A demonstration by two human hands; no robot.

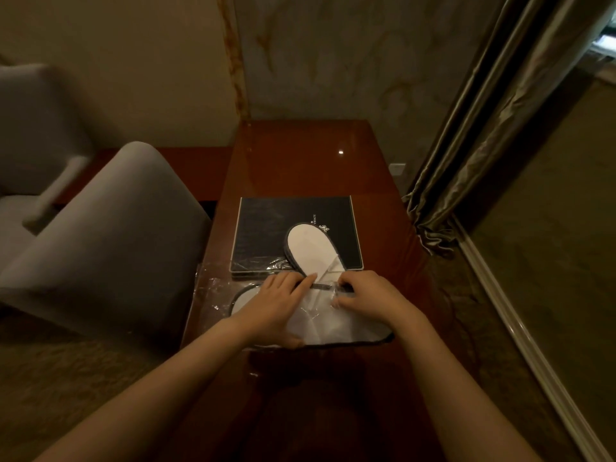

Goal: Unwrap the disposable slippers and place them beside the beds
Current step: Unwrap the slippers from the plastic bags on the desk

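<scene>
A white disposable slipper [308, 250] with a dark rim lies sole-up, partly on a black folder. Nearer to me, more white slippers [336, 328] with dark edging lie flat on the glossy wooden table [300, 155], inside clear plastic wrap [213, 291] that spreads out to the left. My left hand [276, 301] presses down on the wrapped slippers, index finger stretched toward the middle. My right hand [363, 295] pinches the clear plastic at the pack's upper edge. The two hands are close together over the pack.
A black folder [266, 235] with a light logo lies on the table beyond the pack. A grey upholstered chair [110, 235] stands at the table's left, a second one [30, 135] behind it. Curtains [473, 135] hang at the right, with carpet below.
</scene>
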